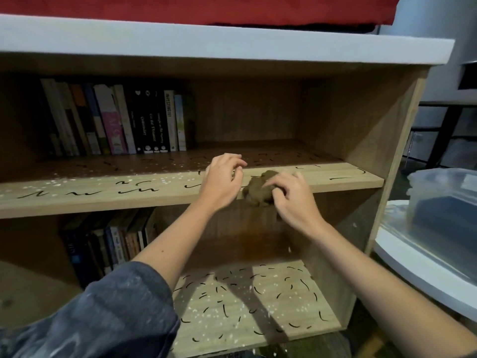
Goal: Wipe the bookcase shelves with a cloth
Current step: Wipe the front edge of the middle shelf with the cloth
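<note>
I see my right hand (291, 200) clutching the cloth (256, 191), half hiding it at the shelf (103, 196) edge; left hand (222, 182) relaxed

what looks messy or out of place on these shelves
Scattered black squiggles and white specks cover the upper shelf and the lower shelf. The cloth sits bunched at the upper shelf's front edge.

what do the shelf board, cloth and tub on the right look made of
The shelf board looks like laminated particleboard, matte, with printed-looking grain. The cloth is brown fabric, bunched into folds. The tub is translucent plastic; dark contents show through.
</note>
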Motion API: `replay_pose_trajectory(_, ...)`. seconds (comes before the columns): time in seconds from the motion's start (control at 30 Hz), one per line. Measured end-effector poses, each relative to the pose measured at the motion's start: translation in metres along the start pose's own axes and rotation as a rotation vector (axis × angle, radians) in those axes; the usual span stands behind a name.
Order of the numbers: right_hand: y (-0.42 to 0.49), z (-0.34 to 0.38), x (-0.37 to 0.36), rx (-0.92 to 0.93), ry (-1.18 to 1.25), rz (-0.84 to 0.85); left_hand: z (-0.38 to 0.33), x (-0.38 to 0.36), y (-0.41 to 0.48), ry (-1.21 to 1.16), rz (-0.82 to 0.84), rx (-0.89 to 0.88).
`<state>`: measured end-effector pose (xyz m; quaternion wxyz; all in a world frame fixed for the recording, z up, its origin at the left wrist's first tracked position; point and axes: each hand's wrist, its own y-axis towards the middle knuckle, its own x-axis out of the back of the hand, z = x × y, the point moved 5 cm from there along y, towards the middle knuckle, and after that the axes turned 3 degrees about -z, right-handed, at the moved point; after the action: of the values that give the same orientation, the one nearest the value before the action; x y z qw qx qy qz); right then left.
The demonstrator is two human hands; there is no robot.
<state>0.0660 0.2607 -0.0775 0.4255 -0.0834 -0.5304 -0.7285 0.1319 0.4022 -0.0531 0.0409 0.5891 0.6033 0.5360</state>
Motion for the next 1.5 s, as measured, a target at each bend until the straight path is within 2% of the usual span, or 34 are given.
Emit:
replay_pose_trajectory(0.07, -0.010, 0.010, 0.009, 0.052, 0.073, -0.050, 0.002, -0.003, 0.003, 0.073, 0.033, -0.031)
replay_pose_trajectory(0.17, 0.001, -0.001, 0.016, 0.022, 0.082, -0.239, 0.005, -0.006, 0.006, 0.066, 0.039, -0.011)
replay_pose_trajectory(0.27, -0.017, -0.007, -0.010, 0.058, -0.051, -0.163, 0.004, -0.006, 0.006, 0.055, 0.041, -0.011)
replay_pose_trajectory(0.33, -0.042, -0.006, -0.015, 0.157, -0.014, -0.165, 0.005, -0.006, 0.005, 0.043, 0.057, -0.016)
replay_pose_trajectory(0.4, -0.051, -0.002, -0.005, 0.232, 0.026, -0.226, 0.005, -0.005, 0.005, 0.035, 0.073, -0.017)
replay_pose_trajectory(0.5, -0.025, -0.007, 0.012, 0.142, 0.043, -0.384, 0.006, -0.006, 0.005, 0.025, 0.076, -0.016)
replay_pose_trajectory(0.6, -0.021, -0.014, -0.003, 0.094, -0.052, -0.291, 0.007, -0.007, 0.003, 0.050, 0.078, -0.034)
replay_pose_trajectory(0.7, -0.062, -0.023, -0.021, 0.201, -0.106, -0.206, 0.005, -0.009, 0.001, 0.063, 0.078, -0.059)
replay_pose_trajectory(0.77, -0.073, -0.019, -0.013, 0.233, -0.051, -0.247, 0.005, -0.009, 0.001, 0.074, 0.083, -0.064)
replay_pose_trajectory(0.87, -0.045, -0.010, 0.009, 0.202, 0.018, -0.442, 0.003, -0.008, 0.001, 0.078, 0.063, -0.059)
replay_pose_trajectory(0.9, -0.036, -0.008, 0.008, 0.191, 0.012, -0.431, 0.003, -0.009, 0.000, 0.081, 0.060, -0.057)
replay_pose_trajectory(0.97, -0.034, -0.010, -0.009, 0.167, -0.061, -0.308, 0.005, -0.009, 0.000, 0.077, 0.061, -0.049)
replay_pose_trajectory(1.03, -0.049, -0.015, -0.018, 0.241, -0.115, -0.231, 0.006, -0.009, -0.001, 0.066, 0.067, -0.040)
replay_pose_trajectory(1.13, -0.054, -0.015, 0.002, 0.369, -0.076, -0.307, 0.005, -0.009, 0.002, 0.056, 0.068, -0.037)
replay_pose_trajectory(1.23, -0.035, -0.010, 0.016, 0.302, -0.050, -0.442, 0.003, -0.009, 0.003, 0.059, 0.073, -0.034)
replay_pose_trajectory(1.33, -0.027, -0.007, -0.001, 0.178, -0.076, -0.314, 0.005, -0.011, 0.000, 0.068, 0.099, -0.024)
replay_pose_trajectory(1.43, -0.026, -0.005, 0.009, 0.108, -0.020, -0.403, 0.005, -0.011, -0.001, 0.064, 0.100, -0.031)
replay_pose_trajectory(1.5, -0.017, 0.002, 0.008, 0.069, -0.070, -0.348, 0.005, -0.010, 0.001, 0.065, 0.085, -0.041)
